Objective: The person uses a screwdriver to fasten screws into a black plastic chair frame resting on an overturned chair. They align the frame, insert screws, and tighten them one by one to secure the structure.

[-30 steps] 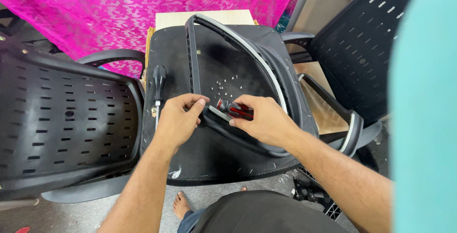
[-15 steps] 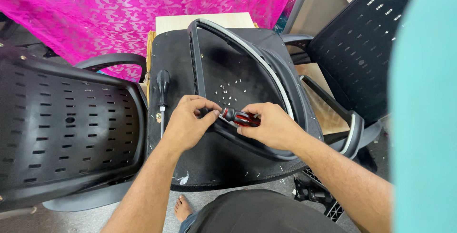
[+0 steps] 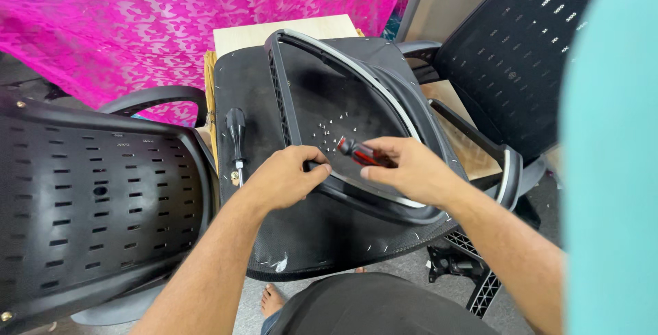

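Chair frame (image 3: 301,102): black, curved, lying on the upturned black seat pad (image 3: 308,239) set on a small table (image 3: 253,32); left hand (image 3: 284,179) closed around the frame's lower rail, steadying it; right hand (image 3: 411,168) gripping a red-and-black screwdriver (image 3: 360,151), tip toward the left fingers; judged best to keep the driver square to the fastener and the rail pinned; loose screws (image 3: 332,133) near; spare black screwdriver (image 3: 236,140) just left.

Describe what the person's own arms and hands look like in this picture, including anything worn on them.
Both forearms are bare as far as the frame shows: no sleeves, gloves, watch or rings show on the left hand or the right hand. Fingernails are short and unpainted.
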